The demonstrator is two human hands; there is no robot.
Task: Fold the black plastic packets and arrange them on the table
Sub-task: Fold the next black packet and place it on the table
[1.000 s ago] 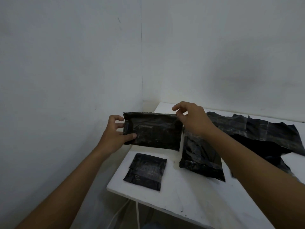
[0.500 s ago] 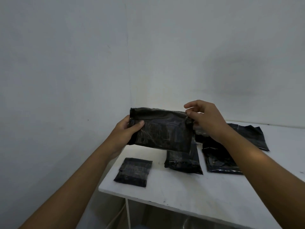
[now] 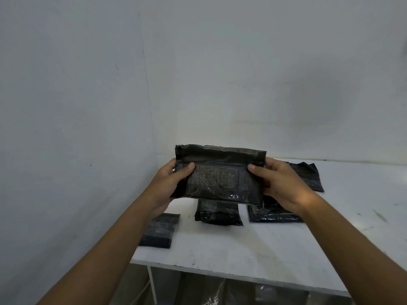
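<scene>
The table [image 3: 286, 249] is spread below both hands, with free surface right of the right forearm and its near edge under the forearms. A packet [image 3: 220, 175] is held above it, gripped at its ends by the left hand [image 3: 169, 186] and right hand [image 3: 279, 183], thumbs in front. A folded packet [image 3: 159, 231] is seen under the left wrist, at the table's left edge.
</scene>
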